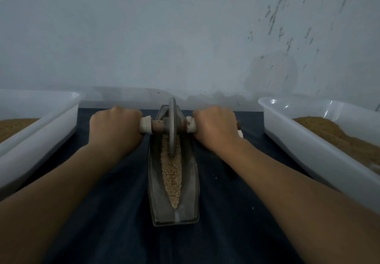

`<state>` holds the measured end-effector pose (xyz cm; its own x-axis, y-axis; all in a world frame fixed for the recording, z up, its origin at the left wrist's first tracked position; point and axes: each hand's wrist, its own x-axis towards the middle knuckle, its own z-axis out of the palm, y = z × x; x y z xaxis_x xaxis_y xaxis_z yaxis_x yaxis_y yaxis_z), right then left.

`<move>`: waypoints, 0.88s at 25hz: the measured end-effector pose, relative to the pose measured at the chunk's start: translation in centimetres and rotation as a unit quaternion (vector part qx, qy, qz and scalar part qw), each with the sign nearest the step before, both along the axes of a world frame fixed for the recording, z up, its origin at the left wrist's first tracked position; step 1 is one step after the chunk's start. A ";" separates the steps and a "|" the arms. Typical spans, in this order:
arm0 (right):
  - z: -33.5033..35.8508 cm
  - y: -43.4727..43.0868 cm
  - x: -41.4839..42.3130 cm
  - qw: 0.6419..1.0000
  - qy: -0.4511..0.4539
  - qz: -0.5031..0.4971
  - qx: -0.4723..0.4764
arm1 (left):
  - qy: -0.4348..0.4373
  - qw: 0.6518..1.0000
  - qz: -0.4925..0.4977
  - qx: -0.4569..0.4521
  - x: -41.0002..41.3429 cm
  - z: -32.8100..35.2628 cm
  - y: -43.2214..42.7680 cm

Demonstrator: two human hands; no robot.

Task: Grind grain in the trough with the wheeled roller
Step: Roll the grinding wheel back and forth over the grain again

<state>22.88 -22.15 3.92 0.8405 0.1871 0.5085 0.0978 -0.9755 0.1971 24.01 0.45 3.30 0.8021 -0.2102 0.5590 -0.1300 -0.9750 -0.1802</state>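
Fingers [130,113] of left hand [115,129] and right hand [216,129] tight around roller [172,125]; grain [171,173] in trough [153,181], brown granules [320,129] in 2 tubs [51,128] [292,138].

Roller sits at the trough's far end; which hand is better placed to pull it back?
Neither wins: left hand and right hand grip the axle either side of the wheel, about level. Pull with both evenly.
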 end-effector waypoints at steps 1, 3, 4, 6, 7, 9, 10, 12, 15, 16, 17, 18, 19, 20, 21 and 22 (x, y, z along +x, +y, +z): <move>-0.2 -0.1 -0.7 1.000 0.000 0.002 0.011 | -0.017 1.000 0.002 0.019 -0.8 0.1 -0.1; -0.7 -0.5 -2.6 1.000 -0.003 0.012 0.019 | -0.025 0.998 -0.004 0.049 -2.8 0.2 0.1; -1.0 -0.7 -3.9 1.000 -0.003 0.019 0.015 | -0.017 0.998 -0.010 0.060 -3.9 0.2 0.6; -1.1 -0.9 -6.4 0.999 -0.028 0.037 -0.008 | 0.008 0.997 -0.022 0.077 -5.5 0.3 1.9; -0.9 -0.9 -7.3 0.997 -0.050 0.040 -0.031 | 0.028 0.996 -0.023 0.079 -5.7 0.4 2.7; 0.1 -1.0 -7.8 0.997 -0.053 0.030 -0.050 | 0.060 0.995 -0.023 0.073 -5.2 0.5 3.4; 0.0 -0.9 -7.3 0.999 -0.025 0.021 -0.041 | 0.054 0.996 -0.020 0.073 -4.6 0.3 3.2; -0.4 -0.8 -4.9 1.000 0.027 -0.002 -0.003 | 0.018 0.997 -0.010 0.078 -3.1 -0.1 2.1; 0.2 0.4 -1.2 0.999 -0.024 -0.012 -0.035 | -0.004 1.000 -0.001 0.026 -0.7 -1.1 0.9; 0.4 0.8 -0.4 0.998 -0.031 -0.016 -0.048 | -0.002 1.000 0.002 0.008 -0.2 -1.4 0.8; 0.7 1.1 0.1 0.998 -0.031 -0.016 -0.060 | 0.001 1.000 0.004 -0.006 0.1 -1.7 0.8; 1.0 1.2 0.2 0.997 -0.024 -0.012 -0.066 | 0.000 1.000 0.005 -0.012 0.0 -1.8 0.9; 1.1 1.2 -0.2 0.998 -0.016 -0.005 -0.063 | -0.002 1.000 0.004 -0.008 -0.4 -1.6 1.0; 1.2 0.8 -0.8 0.998 -0.004 0.004 -0.055 | -0.008 1.000 0.000 0.003 -1.1 -1.4 1.0; 1.1 0.4 -1.9 0.999 0.015 0.015 -0.046 | -0.008 1.000 -0.004 0.013 -2.0 -1.0 1.1; 1.0 -0.2 -3.1 0.998 0.033 0.029 -0.035 | 0.000 1.000 -0.011 0.021 -2.9 -0.5 1.4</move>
<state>19.81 -22.32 4.91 0.8584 0.2698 0.4364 0.1691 -0.9518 0.2559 21.13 1.90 2.80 0.7976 -0.2506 0.5487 -0.1509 -0.9636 -0.2207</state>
